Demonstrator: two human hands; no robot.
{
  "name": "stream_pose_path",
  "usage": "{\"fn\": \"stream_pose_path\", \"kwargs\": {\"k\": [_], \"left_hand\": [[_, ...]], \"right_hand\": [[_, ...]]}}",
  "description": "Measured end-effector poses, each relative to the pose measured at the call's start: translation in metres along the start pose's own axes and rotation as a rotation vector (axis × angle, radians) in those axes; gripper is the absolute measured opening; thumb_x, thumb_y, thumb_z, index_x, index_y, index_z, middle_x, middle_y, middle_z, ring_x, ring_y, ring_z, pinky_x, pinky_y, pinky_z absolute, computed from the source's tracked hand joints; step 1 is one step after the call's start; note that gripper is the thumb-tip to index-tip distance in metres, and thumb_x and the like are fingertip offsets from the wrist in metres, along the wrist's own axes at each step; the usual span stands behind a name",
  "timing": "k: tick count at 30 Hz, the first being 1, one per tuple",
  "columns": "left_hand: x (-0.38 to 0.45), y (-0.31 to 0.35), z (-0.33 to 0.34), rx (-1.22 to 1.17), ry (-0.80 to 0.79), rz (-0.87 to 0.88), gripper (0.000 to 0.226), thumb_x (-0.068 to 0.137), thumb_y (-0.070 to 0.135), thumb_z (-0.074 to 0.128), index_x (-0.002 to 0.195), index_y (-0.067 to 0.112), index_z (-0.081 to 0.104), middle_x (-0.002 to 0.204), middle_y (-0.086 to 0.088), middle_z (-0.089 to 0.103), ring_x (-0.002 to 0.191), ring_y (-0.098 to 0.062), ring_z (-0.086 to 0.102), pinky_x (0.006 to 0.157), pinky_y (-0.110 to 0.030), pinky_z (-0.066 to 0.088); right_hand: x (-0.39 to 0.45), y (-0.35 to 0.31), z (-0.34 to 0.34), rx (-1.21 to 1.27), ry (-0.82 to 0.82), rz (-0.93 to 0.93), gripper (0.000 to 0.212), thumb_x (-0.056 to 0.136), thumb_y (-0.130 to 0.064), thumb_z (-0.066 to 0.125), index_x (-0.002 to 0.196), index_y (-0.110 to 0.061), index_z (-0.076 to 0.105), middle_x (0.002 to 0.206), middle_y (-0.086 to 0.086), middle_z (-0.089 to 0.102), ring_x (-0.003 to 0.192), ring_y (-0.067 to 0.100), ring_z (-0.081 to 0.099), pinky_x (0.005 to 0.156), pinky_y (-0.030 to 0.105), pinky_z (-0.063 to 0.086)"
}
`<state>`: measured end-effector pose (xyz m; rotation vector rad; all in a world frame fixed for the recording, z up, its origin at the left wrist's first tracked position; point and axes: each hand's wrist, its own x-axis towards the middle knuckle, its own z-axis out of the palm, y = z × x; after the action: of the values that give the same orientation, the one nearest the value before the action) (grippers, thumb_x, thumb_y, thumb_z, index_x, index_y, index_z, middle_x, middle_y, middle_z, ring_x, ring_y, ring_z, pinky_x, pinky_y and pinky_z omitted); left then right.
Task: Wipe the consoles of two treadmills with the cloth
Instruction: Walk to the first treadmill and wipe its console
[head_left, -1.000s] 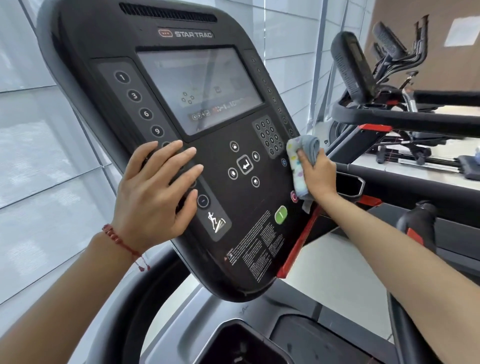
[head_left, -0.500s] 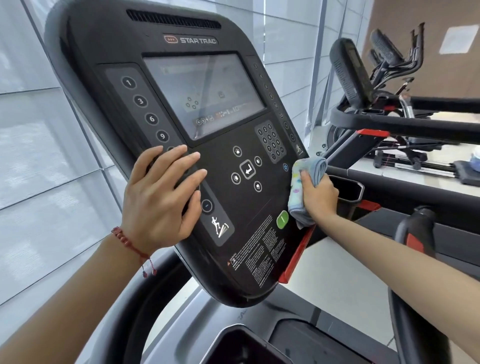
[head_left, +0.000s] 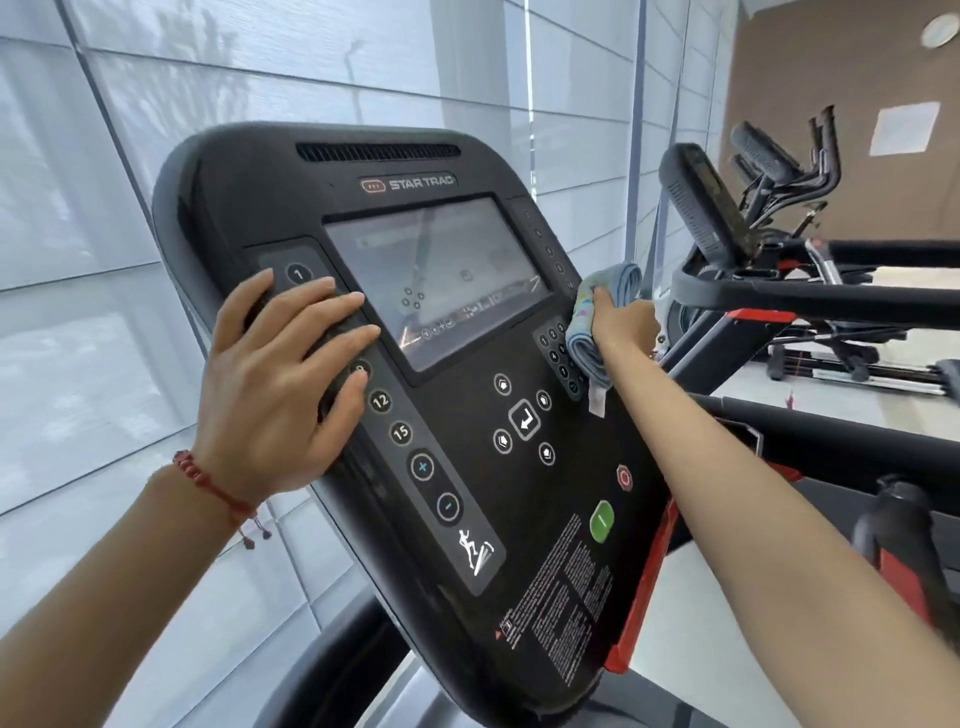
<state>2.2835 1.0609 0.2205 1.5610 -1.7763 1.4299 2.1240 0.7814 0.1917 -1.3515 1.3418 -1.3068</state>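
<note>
My right hand is clenched round the soft, folded light-blue cloth with coloured print, pressed on the right edge of the black glossy treadmill console, beside the small numeric keypad. My left hand lies flat and released, fingers spread, over the left btn column, approx. steadying the panel. Cloth: light, limp, will bunch; take hold mid-fold w/ the whole palm. Console: rigid, smooth; the screen prob. scratch-prone, so use light pressure.

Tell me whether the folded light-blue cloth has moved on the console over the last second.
Yes. The folded light-blue cloth slid up the black console's right edge, from beside the green button to the number keypad.
</note>
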Motion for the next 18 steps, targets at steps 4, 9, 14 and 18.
{"fn": "stream_pose_path", "kwargs": {"k": [4,9,14,18], "left_hand": [[-0.001,0.003,0.000,-0.029,0.018,-0.010,0.038,0.087,0.021,0.042,0.100,0.003,0.072,0.115,-0.015,0.064,0.111,-0.034,0.055,0.105,-0.050,0.028],[-0.001,0.003,0.000,-0.037,0.018,-0.006,0.038,0.087,0.022,0.041,0.099,0.002,0.072,0.114,-0.016,0.065,0.111,-0.035,0.056,0.105,-0.050,0.029],[-0.001,0.002,0.000,-0.027,0.006,-0.005,0.040,0.088,0.022,0.039,0.101,0.003,0.072,0.116,-0.015,0.064,0.113,-0.034,0.056,0.105,-0.050,0.029],[-0.002,0.001,0.001,-0.026,0.019,0.003,0.040,0.087,0.021,0.039,0.100,0.002,0.072,0.116,-0.015,0.064,0.112,-0.034,0.056,0.105,-0.049,0.029]], "right_hand": [[0.013,-0.031,0.014,-0.008,-0.017,-0.072,0.050,0.091,-0.039,0.052,0.120,0.001,0.051,0.127,0.018,0.056,0.116,0.035,0.053,0.088,0.034,0.043],[0.022,-0.073,0.034,-0.008,-0.061,-0.171,0.051,0.090,-0.040,0.053,0.121,0.001,0.050,0.128,0.017,0.055,0.117,0.033,0.053,0.086,0.032,0.043],[0.029,-0.105,0.050,0.010,-0.118,-0.272,0.052,0.087,-0.043,0.056,0.116,-0.001,0.053,0.121,0.015,0.059,0.110,0.031,0.057,0.080,0.032,0.044],[0.036,-0.084,0.044,-0.003,-0.120,-0.311,0.050,0.087,-0.044,0.056,0.110,0.000,0.059,0.113,0.016,0.063,0.106,0.031,0.059,0.075,0.029,0.042]]}}
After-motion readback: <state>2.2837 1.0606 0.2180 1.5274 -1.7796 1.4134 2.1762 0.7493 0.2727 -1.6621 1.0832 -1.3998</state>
